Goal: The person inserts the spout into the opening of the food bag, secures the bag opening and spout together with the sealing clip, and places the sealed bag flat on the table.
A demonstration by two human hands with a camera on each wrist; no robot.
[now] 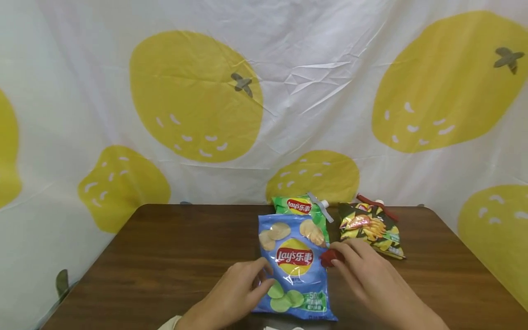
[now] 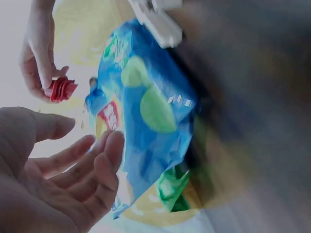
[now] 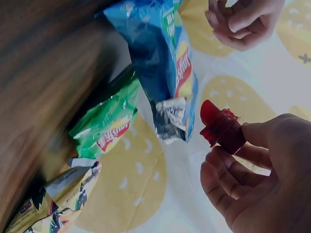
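Observation:
A blue Lay's chip bag [image 1: 294, 282] lies on the table between my hands, and silver lining [image 3: 171, 119] shows at its top end in the right wrist view. At the bag's right edge, my right hand [image 1: 369, 277] pinches a small red plastic piece [image 3: 222, 128] between thumb and fingers. That piece has screw-like ridges and a slanted tip. Beside the bag's lower left is my left hand [image 1: 233, 288], its fingers loosely bent with nothing in them; in the left wrist view the palm [image 2: 53, 179] shows bare. Whether its fingertips touch the bag I cannot tell.
Behind stands a green Lay's bag [image 1: 284, 205] with a grey clip [image 1: 319, 206] and white cap. To its right is a black-and-yellow chip bag [image 1: 367, 224] with a red clip [image 1: 377, 207]. A white plastic object [image 2: 160, 24] lies at the near side. A lemon-print cloth [image 1: 313, 114] hangs behind the table.

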